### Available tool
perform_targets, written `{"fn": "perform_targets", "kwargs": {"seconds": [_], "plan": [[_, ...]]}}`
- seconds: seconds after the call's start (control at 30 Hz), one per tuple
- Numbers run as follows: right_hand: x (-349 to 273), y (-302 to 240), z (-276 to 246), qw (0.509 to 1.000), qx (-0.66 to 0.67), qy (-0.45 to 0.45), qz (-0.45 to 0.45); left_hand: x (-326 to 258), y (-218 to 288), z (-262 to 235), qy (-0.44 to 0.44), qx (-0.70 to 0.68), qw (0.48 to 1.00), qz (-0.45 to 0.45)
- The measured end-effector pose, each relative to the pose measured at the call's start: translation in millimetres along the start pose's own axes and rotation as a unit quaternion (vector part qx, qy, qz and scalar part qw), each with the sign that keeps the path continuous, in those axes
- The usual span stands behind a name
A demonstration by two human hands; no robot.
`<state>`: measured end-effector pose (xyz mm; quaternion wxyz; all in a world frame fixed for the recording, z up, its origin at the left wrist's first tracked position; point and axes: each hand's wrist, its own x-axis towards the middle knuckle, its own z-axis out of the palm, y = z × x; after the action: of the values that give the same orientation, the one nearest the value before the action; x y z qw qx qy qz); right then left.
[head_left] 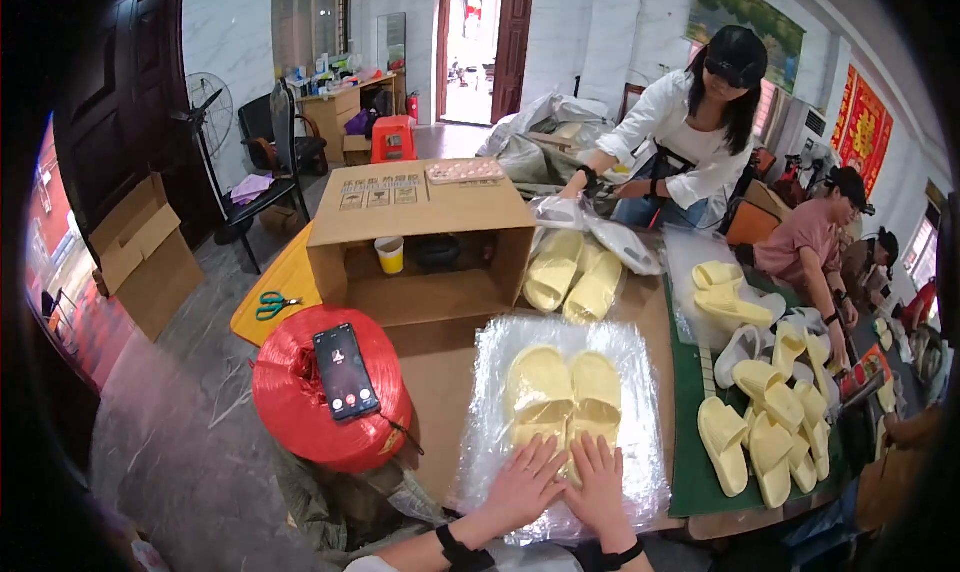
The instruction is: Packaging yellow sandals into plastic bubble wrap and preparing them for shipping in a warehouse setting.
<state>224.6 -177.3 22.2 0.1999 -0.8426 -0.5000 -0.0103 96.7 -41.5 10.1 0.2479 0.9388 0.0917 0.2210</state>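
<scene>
A pair of pale yellow slippers (541, 384) lies side by side, toes pointing away from me, on a stack of clear plastic bags (645, 462). Clear film seems to cover the pair; I cannot tell whether they are fully inside a bag. My left hand (524, 484) rests flat on the near end of the left slipper, fingers stretched forward. Beside it, my right hand (597, 484) lies flat over the near end of the right slipper, fingers extended. Neither hand grips anything. Just beyond, more yellow slippers (553, 272) sit in clear plastic.
An open cardboard box (420, 197) on its side holds a yellow cup (389, 256). Left of the bags, a phone (345, 370) lies on a red twine roll (290, 412), near green-handled scissors (272, 305). Loose slippers (770, 452) pile up on the right. A co-worker (690, 142) handles bags opposite.
</scene>
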Motion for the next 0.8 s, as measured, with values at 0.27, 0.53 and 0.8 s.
{"fn": "perform_targets", "kwargs": {"seconds": [0.27,0.53,0.8], "plan": [[-5,-3,3,1.000,0.001,0.006,0.008,-18,-9,-8,0.006,0.036,0.995,-0.096],[-2,-2,3,1.000,-0.005,0.023,0.003,-18,-10,-3,0.043,0.025,0.991,-0.122],[-5,-1,-6,0.996,0.064,0.062,-0.015,-21,-13,0,0.051,0.017,0.992,-0.112]]}}
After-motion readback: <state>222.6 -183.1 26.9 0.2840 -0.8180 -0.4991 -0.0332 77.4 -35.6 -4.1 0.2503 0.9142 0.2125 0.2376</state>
